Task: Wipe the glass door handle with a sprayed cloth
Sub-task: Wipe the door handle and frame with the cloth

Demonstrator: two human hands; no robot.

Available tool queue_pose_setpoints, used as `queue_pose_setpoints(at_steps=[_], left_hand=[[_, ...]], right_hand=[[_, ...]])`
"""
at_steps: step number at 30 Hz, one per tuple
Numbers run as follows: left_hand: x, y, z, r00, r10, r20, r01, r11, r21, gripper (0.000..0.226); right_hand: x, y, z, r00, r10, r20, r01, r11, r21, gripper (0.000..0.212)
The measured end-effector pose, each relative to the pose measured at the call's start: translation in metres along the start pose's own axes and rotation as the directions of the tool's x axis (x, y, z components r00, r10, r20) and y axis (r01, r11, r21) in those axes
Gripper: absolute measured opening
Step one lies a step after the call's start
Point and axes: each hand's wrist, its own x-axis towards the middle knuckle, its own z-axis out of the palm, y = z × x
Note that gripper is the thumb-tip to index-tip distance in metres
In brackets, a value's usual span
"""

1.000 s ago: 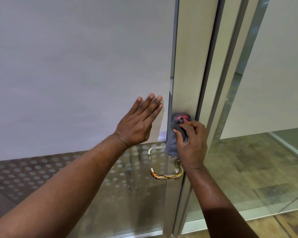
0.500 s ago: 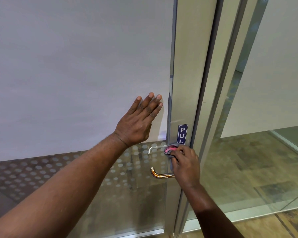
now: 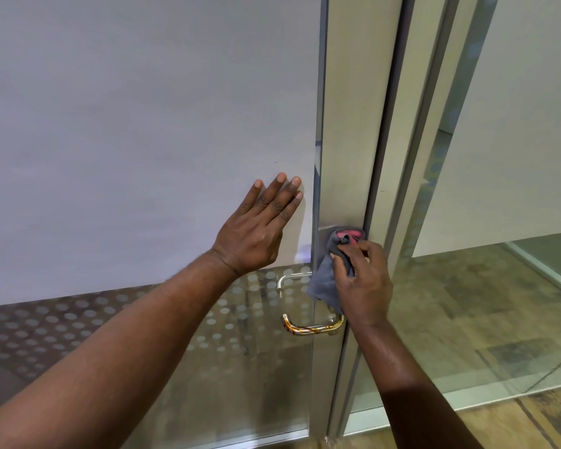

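Note:
My right hand point(image 3: 365, 281) grips a grey and pink cloth point(image 3: 326, 281) and presses it against the metal door stile point(image 3: 347, 140), above the lower bend of the U-shaped door handle point(image 3: 311, 327). The handle's upper part is hidden behind the cloth and my hand. A second handle point(image 3: 287, 280) shows through the glass on the far side. My left hand point(image 3: 256, 228) lies flat, fingers spread, on the frosted glass door point(image 3: 143, 124) left of the stile.
Below the frosted area the glass carries a band of dots point(image 3: 110, 319). The door frame point(image 3: 412, 157) stands right of the stile, with a fixed glass panel point(image 3: 515, 157) beyond it. Wood-look floor point(image 3: 515, 422) lies at the lower right.
My right hand with the cloth slid down onto the handle, uncovering a blue sign on the stile, then came back up and covers the sign again. My left hand stayed in place.

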Motion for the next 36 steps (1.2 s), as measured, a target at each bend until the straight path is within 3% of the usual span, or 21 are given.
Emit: queue_pose_setpoints(at_steps=[5, 12, 16, 19, 21, 22, 24, 25, 27, 29, 31, 34, 36], left_hand=[[-0.001, 0.001, 0.0, 1.0, 0.007, 0.01, -0.007, 1.0, -0.005, 0.064], [0.0, 0.0, -0.004, 0.998, 0.002, 0.058, 0.0, 0.999, -0.035, 0.067], [0.0, 0.004, -0.011, 0.993, -0.029, 0.118, 0.042, 0.993, -0.112, 0.068], [0.003, 0.014, -0.017, 0.99, -0.095, 0.106, 0.115, 0.971, -0.212, 0.059], [0.002, 0.033, -0.023, 0.987, -0.142, 0.076, 0.159, 0.929, -0.333, 0.052], [0.0, 0.046, -0.027, 0.982, -0.174, 0.08, 0.191, 0.893, -0.407, 0.05], [-0.006, 0.076, -0.035, 0.94, -0.28, 0.194, 0.34, 0.756, -0.559, 0.049], [-0.009, 0.09, -0.04, 0.889, -0.344, 0.301, 0.457, 0.65, -0.607, 0.051], [-0.016, 0.116, -0.045, 0.716, -0.426, 0.553, 0.695, 0.357, -0.624, 0.056], [-0.023, 0.136, -0.045, 0.548, -0.405, 0.732, 0.808, 0.032, -0.588, 0.063], [-0.029, 0.15, -0.041, 0.484, -0.377, 0.789, 0.805, -0.162, -0.571, 0.066], [-0.034, 0.162, -0.04, 0.426, -0.39, 0.816, 0.784, -0.292, -0.548, 0.071], [-0.035, 0.168, -0.039, 0.395, -0.426, 0.814, 0.791, -0.294, -0.537, 0.067]], right_hand=[[-0.021, 0.011, 0.007, 0.999, -0.018, 0.035, 0.018, 1.0, -0.015, 0.03], [-0.027, 0.008, -0.001, 0.967, 0.154, 0.201, -0.181, 0.976, 0.121, 0.026], [-0.024, -0.003, -0.019, 0.951, 0.234, 0.204, -0.274, 0.941, 0.197, 0.024], [-0.019, -0.013, -0.034, 0.95, 0.275, 0.148, -0.309, 0.892, 0.329, 0.021], [-0.019, -0.013, -0.04, 0.927, 0.331, 0.175, -0.374, 0.799, 0.471, 0.023], [-0.02, -0.012, -0.043, 0.893, 0.385, 0.232, -0.445, 0.687, 0.574, 0.023], [-0.023, -0.014, -0.053, 0.776, 0.469, 0.421, -0.587, 0.293, 0.755, 0.024], [-0.026, -0.016, -0.059, 0.718, 0.469, 0.514, -0.622, 0.099, 0.777, 0.027], [-0.034, -0.015, -0.067, 0.623, 0.438, 0.648, -0.668, -0.133, 0.732, 0.021], [-0.041, -0.015, -0.07, 0.544, 0.392, 0.742, -0.708, -0.259, 0.657, 0.027], [-0.051, -0.012, -0.071, 0.499, 0.356, 0.79, -0.737, -0.305, 0.603, 0.047], [-0.064, -0.007, -0.079, 0.485, 0.349, 0.802, -0.726, -0.351, 0.592, 0.032], [-0.071, -0.006, -0.086, 0.47, 0.302, 0.83, -0.731, -0.393, 0.557, 0.048]])
